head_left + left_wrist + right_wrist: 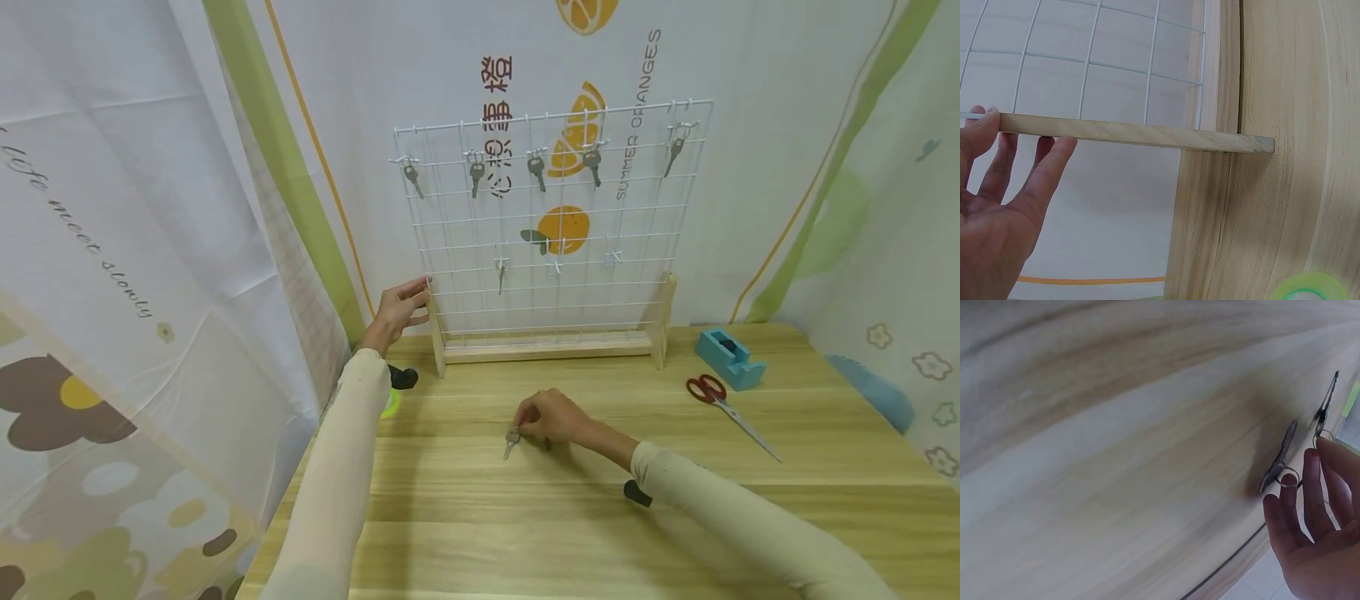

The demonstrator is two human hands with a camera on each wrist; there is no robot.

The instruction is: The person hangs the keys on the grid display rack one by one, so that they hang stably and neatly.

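Observation:
My left hand (397, 310) holds the left wooden post (1135, 132) of a white wire grid rack (555, 225), thumb on one side and fingers on the other. Over the table my right hand (553, 417) pinches a small metal key (512, 442) by its ring (1324, 439). A second key (1280, 456) with its own ring lies by the lower fingers of that hand; whether they touch the ring, I cannot tell. Several keys hang along the rack's upper hooks, among them one key (477, 173) left of centre. Lower down, another key (501, 277) hangs on a hook.
Right of the rack stands a blue tape dispenser (729, 358), with red-handled scissors (727, 402) in front of it. A yellow-green roll (1311, 289) lies by the left forearm. Patterned curtains (360, 83) hang behind the wooden table (465, 525).

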